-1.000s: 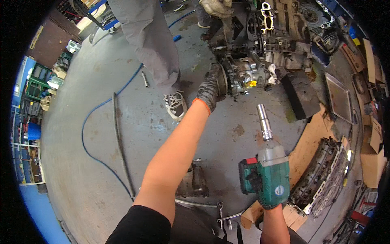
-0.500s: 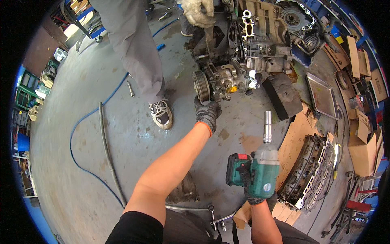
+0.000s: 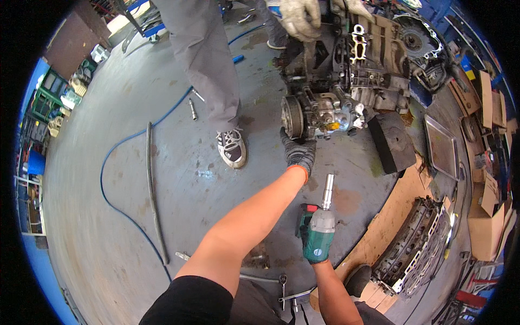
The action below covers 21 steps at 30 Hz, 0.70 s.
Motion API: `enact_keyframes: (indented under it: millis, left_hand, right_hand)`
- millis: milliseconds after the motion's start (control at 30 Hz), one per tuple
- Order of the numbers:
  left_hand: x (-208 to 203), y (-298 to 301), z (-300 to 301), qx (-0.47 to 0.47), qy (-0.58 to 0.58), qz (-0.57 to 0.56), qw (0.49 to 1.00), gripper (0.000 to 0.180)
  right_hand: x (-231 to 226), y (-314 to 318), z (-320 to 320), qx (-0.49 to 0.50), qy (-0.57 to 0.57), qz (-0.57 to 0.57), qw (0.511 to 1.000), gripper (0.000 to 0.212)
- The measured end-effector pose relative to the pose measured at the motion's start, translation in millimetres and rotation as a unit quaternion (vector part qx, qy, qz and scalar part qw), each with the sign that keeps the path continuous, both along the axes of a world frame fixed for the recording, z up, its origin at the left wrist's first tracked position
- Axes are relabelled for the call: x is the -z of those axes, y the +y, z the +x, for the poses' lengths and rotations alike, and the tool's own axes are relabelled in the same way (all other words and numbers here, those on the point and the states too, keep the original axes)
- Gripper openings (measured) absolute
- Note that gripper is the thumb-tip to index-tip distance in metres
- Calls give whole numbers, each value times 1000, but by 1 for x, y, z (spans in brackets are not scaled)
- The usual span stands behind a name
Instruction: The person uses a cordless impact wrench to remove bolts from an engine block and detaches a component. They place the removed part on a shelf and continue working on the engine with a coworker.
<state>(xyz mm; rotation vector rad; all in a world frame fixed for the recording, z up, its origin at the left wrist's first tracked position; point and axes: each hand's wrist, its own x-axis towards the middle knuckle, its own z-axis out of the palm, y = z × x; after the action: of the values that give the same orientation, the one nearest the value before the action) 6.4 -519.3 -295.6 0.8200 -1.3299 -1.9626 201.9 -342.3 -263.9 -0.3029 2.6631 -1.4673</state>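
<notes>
My left hand (image 3: 299, 152), in a grey knit glove with an orange cuff, grips the underside of a compressor (image 3: 325, 112) beside its ribbed pulley (image 3: 292, 117). Part of its fingers is hidden beneath the unit. The compressor sits at the near side of a dirty engine block (image 3: 376, 54). In my right hand (image 3: 305, 236), mostly hidden behind the tool, is a green cordless impact wrench (image 3: 319, 235). A long chrome socket (image 3: 328, 190) on its nose points up toward the compressor, apart from it.
A co-worker's gloved hand (image 3: 301, 19) is at the engine's far side; their sneaker (image 3: 232, 147) stands left of my arm. A black block (image 3: 391, 142), metal tray (image 3: 441, 147) and cylinder head (image 3: 409, 246) on cardboard lie right. A blue hose (image 3: 111, 203) and wrenches (image 3: 283, 292) lie on the floor.
The impact wrench has moved left and turned, its socket now tilting slightly right. My left hand stays at the compressor. The whole view has shifted, and a second co-worker's glove shows at the top.
</notes>
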Motion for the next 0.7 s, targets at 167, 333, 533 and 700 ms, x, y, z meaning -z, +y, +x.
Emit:
enact_keyframes:
  millis: [167,333,533,700]
  left_hand:
    - [1,-11,0,101,3,-7,995,66]
    - [-15,-41,29,174,65,228,956,55]
    - [-77,-80,42,214,-54,131,966,94]
    - [-79,-98,-9,262,98,136,950,112]
  right_hand:
    - [-34,-2,-13,-129,146,103,975,7]
    - [-38,6,-33,-174,199,93,960,14]
    - [-25,-2,-64,-187,105,65,975,26]
    - [-18,3,-76,-249,213,249,911,30]
